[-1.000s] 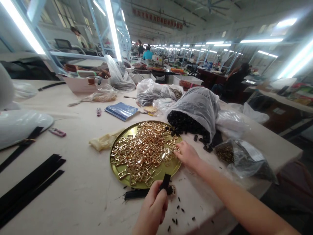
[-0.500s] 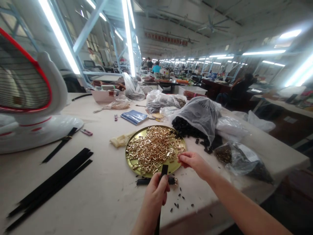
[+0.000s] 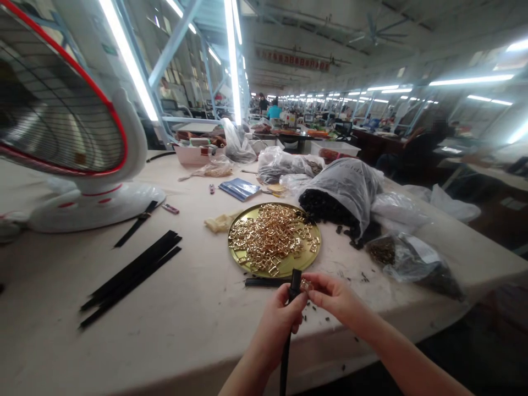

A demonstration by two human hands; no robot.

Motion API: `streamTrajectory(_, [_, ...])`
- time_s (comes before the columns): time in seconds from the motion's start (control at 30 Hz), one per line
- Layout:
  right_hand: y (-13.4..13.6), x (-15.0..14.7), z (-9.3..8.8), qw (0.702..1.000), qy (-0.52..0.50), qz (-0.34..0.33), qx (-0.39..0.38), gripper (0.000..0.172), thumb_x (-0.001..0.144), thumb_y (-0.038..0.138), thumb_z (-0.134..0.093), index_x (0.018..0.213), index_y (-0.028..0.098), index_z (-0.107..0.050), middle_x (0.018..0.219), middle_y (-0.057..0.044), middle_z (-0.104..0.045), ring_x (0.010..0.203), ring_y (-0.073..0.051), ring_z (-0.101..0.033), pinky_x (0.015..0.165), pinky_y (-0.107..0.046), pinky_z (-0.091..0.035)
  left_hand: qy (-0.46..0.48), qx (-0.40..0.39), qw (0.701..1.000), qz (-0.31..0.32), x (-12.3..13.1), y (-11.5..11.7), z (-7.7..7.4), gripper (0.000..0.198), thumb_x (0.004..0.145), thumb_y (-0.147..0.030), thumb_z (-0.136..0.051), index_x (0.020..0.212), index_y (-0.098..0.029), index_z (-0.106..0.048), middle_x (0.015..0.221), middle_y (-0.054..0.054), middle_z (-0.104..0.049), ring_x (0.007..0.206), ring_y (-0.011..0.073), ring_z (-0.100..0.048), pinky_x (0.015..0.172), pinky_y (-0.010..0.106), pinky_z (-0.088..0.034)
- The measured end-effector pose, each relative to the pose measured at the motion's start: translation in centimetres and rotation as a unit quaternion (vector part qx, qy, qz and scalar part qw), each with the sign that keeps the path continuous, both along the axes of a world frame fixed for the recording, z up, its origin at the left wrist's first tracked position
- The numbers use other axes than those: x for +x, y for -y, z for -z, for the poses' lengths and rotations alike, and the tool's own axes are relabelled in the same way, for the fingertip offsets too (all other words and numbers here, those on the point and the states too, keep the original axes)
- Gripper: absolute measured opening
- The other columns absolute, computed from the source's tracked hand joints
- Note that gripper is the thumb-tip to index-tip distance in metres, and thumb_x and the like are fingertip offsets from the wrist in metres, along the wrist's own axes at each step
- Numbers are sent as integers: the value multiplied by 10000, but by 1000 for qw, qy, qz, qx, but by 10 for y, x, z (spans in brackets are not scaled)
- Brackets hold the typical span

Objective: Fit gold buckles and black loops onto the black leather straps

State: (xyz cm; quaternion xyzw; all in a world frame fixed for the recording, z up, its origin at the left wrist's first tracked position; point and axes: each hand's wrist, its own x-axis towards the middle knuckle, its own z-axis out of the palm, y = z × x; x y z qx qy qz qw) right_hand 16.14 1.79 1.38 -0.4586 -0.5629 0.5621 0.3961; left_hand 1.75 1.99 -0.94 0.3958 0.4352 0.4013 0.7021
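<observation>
My left hand (image 3: 285,313) is closed around a black strap (image 3: 296,278) whose end points up; the rest hangs down past the table edge. Close beside it, my right hand (image 3: 332,294) pinches a small gold buckle (image 3: 306,285) near the strap's end. Just beyond both hands, a round gold tray (image 3: 303,265) carries a heap of gold buckles (image 3: 272,234). Another black strap (image 3: 264,282) lies on the table between the tray and my left hand, its right part hidden behind the hands.
A fan (image 3: 99,206) stands at the left, with several black straps (image 3: 136,272) before it. Right of the tray, a plastic bag (image 3: 344,187) spills black pieces. Another clear bag (image 3: 412,264) lies near the right edge. A blue packet (image 3: 240,189) lies behind the tray.
My right hand has come from the tray's right rim to my left hand, bringing a gold buckle to the strap. The view has shifted, so the table things appear farther right.
</observation>
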Motion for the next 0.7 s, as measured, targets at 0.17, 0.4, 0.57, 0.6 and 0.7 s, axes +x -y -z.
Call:
streamTrajectory(0.17, [2,0,4,993,84,50,66,265,787,278,-531,1028,196,-603,948,-51,-658,855,-182,-603,770,-324,-477,17,-22,999,-17,1,2,1,228,656,-313,-643,772,-146,-540,558,-57,-494,351,19,-326,337,158,-215])
streamTrajectory(0.4, [1,-4,28,948,222,139,181,200,777,186,-505,973,224,-521,785,-14,-652,700,-154,-613,647,-267,-488,113,-128,985,2,1,2,1,245,687,-311,-645,834,-130,-569,737,5,-566,412,0,-327,364,138,-219])
streamTrajectory(0.57, [-7,-1,38,958,216,80,169,118,804,159,-462,811,209,-569,771,-11,-632,722,-145,-592,657,-256,-466,118,-100,988,9,2,-2,8,216,730,-293,-613,866,-130,-573,690,-4,-549,438,14,-352,388,144,-246])
streamTrajectory(0.6, [-9,1,40,965,200,66,156,127,801,154,-469,836,206,-580,803,-16,-638,751,-148,-594,678,-262,-467,119,-93,989,10,1,-3,9,212,732,-291,-611,865,-131,-572,672,-12,-538,439,18,-353,391,149,-252])
streamTrajectory(0.7, [-14,4,45,985,140,50,85,138,766,172,-540,895,192,-584,820,-19,-643,750,-153,-598,673,-268,-478,115,-83,990,11,1,-7,13,248,774,-353,-548,880,-130,-572,620,-19,-518,449,40,-378,410,169,-281])
